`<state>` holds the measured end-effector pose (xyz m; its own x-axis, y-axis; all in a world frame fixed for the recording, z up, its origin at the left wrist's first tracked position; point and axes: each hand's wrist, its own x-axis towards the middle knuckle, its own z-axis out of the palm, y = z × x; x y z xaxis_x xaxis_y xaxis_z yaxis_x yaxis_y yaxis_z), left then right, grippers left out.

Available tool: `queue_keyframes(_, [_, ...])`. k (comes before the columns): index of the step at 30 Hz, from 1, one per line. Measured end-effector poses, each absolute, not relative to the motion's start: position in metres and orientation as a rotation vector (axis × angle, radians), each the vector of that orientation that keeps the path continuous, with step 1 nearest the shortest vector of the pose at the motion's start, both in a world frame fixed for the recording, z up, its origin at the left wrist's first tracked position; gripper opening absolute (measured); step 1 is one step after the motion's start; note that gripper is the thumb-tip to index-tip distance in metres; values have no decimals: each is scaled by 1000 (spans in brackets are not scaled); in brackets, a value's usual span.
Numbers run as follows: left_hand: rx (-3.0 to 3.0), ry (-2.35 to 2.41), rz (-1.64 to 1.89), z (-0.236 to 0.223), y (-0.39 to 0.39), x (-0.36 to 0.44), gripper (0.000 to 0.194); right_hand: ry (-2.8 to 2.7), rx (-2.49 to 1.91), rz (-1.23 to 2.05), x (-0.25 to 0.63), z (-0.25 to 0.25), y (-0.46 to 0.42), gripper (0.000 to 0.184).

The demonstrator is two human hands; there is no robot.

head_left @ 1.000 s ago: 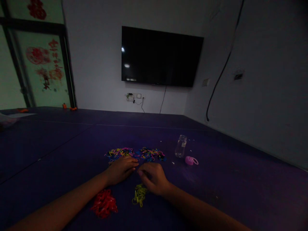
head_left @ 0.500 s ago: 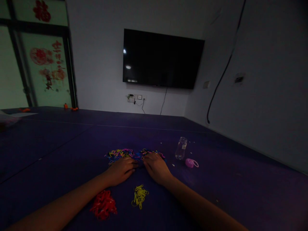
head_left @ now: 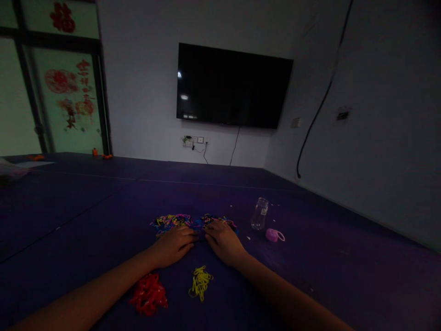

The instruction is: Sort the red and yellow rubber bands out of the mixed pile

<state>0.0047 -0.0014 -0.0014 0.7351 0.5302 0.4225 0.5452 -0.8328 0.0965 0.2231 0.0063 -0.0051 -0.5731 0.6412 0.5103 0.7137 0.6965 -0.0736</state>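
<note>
Head view: left hand (head_left: 175,246) and right hand (head_left: 225,242) apart, fingers curled at two tangled piles of skinny multicoloured bands (head_left: 172,221), any grip impossible to tell; glossy red bands (head_left: 149,294) and looped yellow bands (head_left: 200,282) nearer; clear bottle (head_left: 259,214) rightward on seamed purple surface (head_left: 113,216); black television (head_left: 234,85) on pale wall (head_left: 141,92).

Here the right hand (head_left: 225,242) is covering part of one pile of bands (head_left: 230,222), the left hand (head_left: 176,245) is masking the near side of another heap (head_left: 171,221), the bottle's label (head_left: 263,211) is too tiny to read, and a pale, blurred shape (head_left: 10,172) is sliced off by the left edge!
</note>
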Motion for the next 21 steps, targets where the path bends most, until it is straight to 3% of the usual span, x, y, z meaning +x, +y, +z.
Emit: queue_keyframes(21, [-2883, -893, -702, -2, -2, 4, 27, -2448, -1081, -196, 224, -8, 10, 16])
